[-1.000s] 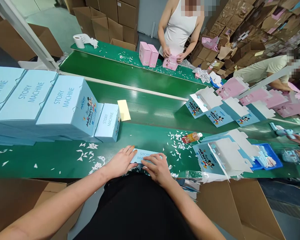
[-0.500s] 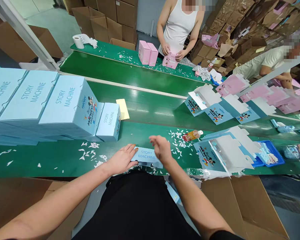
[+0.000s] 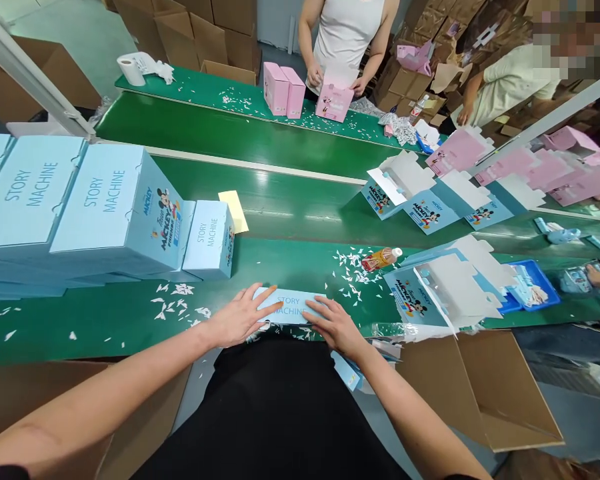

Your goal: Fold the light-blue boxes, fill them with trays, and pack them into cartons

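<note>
A light-blue carton [image 3: 291, 299] with "STORY MACHINE" printed on its top stands close in front of my body, at the near edge of the green table. At its left end is my left hand [image 3: 240, 315], fingers spread over the lid and thumb along the near side. My right hand [image 3: 336, 324] grips the opposite end, its fingertips resting on the lid. Between them the carton is held; its near face is mostly hidden from above. Closed cartons of the same print [image 3: 105, 193] are stacked on the left, with a narrower carton [image 3: 207, 239] beside them.
White paper scraps [image 3: 350, 273] litter the table near a drink bottle [image 3: 381, 259]. Opened blue cartons [image 3: 415, 293] and a blue tray [image 3: 535, 283] stand right. Across the green conveyor [image 3: 290, 193], a person [image 3: 347, 40] handles a pink carton [image 3: 334, 97]. An open cardboard box [image 3: 500, 380] sits below.
My right hand has come down from above the carton onto its right end, with the fingers now spread. My left hand has reached further over the lid. The view has shifted slightly.
</note>
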`<state>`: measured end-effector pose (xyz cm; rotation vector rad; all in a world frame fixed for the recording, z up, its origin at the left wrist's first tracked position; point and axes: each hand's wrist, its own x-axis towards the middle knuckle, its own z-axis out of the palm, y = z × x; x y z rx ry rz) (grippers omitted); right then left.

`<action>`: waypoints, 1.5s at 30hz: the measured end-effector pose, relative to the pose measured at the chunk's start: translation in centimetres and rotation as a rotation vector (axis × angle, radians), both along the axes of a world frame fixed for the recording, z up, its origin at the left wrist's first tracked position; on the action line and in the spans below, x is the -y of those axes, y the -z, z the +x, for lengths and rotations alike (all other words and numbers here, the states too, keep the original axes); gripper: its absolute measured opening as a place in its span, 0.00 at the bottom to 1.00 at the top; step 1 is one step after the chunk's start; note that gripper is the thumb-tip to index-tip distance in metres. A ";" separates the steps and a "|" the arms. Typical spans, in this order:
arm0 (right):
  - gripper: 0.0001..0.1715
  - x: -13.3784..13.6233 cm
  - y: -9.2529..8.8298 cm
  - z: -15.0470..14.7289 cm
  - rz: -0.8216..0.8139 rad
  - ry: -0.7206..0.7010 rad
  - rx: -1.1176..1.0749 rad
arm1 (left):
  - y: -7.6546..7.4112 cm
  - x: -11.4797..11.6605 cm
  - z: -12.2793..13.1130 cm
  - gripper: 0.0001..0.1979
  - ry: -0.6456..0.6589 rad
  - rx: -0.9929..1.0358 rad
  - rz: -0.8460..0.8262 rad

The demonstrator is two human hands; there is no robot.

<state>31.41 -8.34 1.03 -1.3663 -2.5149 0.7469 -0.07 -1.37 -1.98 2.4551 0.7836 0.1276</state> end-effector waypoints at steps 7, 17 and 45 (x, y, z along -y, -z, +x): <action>0.25 0.2 1.8 0.7 0.034 -0.005 0.011 | 0.4 -0.5 -0.2 0.25 0.041 0.055 -0.061; 0.26 0.4 1.9 0.7 0.023 -0.006 0.039 | 0.1 -1.4 -0.6 0.26 0.117 0.071 -0.018; 0.25 2.0 3.4 -0.6 0.143 0.006 0.202 | 0.4 -1.3 -1.0 0.28 0.226 -0.064 0.156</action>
